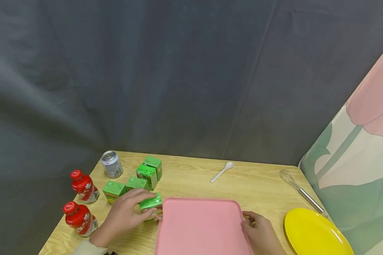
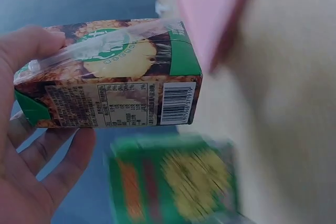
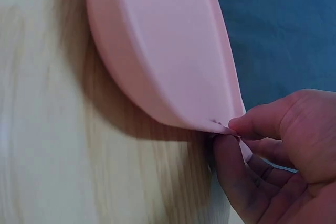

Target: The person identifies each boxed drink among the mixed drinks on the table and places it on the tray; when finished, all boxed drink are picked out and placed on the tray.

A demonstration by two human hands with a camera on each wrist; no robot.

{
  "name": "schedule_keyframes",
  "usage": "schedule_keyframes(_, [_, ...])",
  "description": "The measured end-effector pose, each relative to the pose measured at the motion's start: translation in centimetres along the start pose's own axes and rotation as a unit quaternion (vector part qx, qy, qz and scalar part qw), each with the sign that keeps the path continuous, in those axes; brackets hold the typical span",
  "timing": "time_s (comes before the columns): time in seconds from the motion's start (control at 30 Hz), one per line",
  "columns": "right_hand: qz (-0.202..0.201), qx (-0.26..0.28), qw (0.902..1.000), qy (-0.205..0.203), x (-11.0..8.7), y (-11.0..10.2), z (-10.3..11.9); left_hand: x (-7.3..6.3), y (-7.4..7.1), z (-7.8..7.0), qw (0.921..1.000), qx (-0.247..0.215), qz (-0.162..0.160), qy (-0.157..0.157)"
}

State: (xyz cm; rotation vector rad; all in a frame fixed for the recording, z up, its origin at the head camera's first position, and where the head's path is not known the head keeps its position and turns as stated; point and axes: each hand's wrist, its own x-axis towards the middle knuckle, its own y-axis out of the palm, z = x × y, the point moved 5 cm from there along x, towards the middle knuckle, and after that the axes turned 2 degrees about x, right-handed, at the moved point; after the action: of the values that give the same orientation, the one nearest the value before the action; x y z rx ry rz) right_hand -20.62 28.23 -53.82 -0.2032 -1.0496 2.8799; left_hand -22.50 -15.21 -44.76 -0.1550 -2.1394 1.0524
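My left hand [image 1: 127,211] grips a small green-topped juice box [image 1: 151,202] beside the left edge of a pink tray [image 1: 201,226]. In the left wrist view, a straw in clear wrap lies along the box's side [image 2: 121,51], and a barcode shows near one end. Another carton [image 2: 173,179] is blurred below it. On the other side, my right hand [image 1: 258,230] pinches the tray's right rim between thumb and fingers; the right wrist view shows the pinch at the rim [image 3: 223,128]. The tray's inside surface is bare.
Several green juice boxes [image 1: 114,191] stand behind the left hand. Further left are two red-capped bottles [image 1: 84,186] and a silver can [image 1: 112,164]. A white spoon [image 1: 222,172] lies behind the tray. To the right are a whisk [image 1: 301,191] and a yellow plate [image 1: 316,233].
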Motion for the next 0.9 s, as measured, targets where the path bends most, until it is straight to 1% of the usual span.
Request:
schedule_keyframes(0.07, [-0.004, 0.007, 0.9999, -0.010, -0.2, 0.1, 0.5, 1.6, 0.8, -1.2, 0.9995, -0.023, 0.002, 0.024])
schedule_keyframes(0.13, [-0.003, 0.015, 0.9997, -0.021, -0.4, 0.3, 1.0, 3.2, 2.0, -2.6, 0.9980, -0.047, 0.011, 0.040])
schedule_keyframes(0.27, [0.002, 0.031, 0.9991, -0.030, -0.5, 0.9, 1.4, 6.1, 5.3, -5.1, 0.9938, -0.085, 0.032, 0.064])
schedule_keyframes(0.4, [0.000, 0.030, 0.9993, -0.024, -0.4, 1.3, 1.3, 8.0, 9.1, -7.5, 0.9896, -0.104, 0.049, 0.087])
schedule_keyframes(0.5, [-0.007, 0.029, 0.9995, -0.013, -0.6, 1.3, 1.1, 9.0, 11.7, -8.8, 0.9864, -0.115, 0.071, 0.095])
schedule_keyframes(0.6, [-0.006, 0.033, 0.9992, -0.022, -0.7, 1.3, 1.3, 9.7, 13.5, -9.5, 0.9840, -0.121, 0.095, 0.090])
schedule_keyframes(0.73, [0.002, 0.037, 0.9985, -0.041, -0.9, 1.4, 1.6, 10.3, 15.0, -9.8, 0.9827, -0.117, 0.109, 0.094])
schedule_keyframes(0.9, [-0.011, 0.019, 0.9995, -0.025, -1.2, 1.0, 1.1, 10.7, 16.3, -10.3, 0.9796, -0.120, 0.127, 0.099])
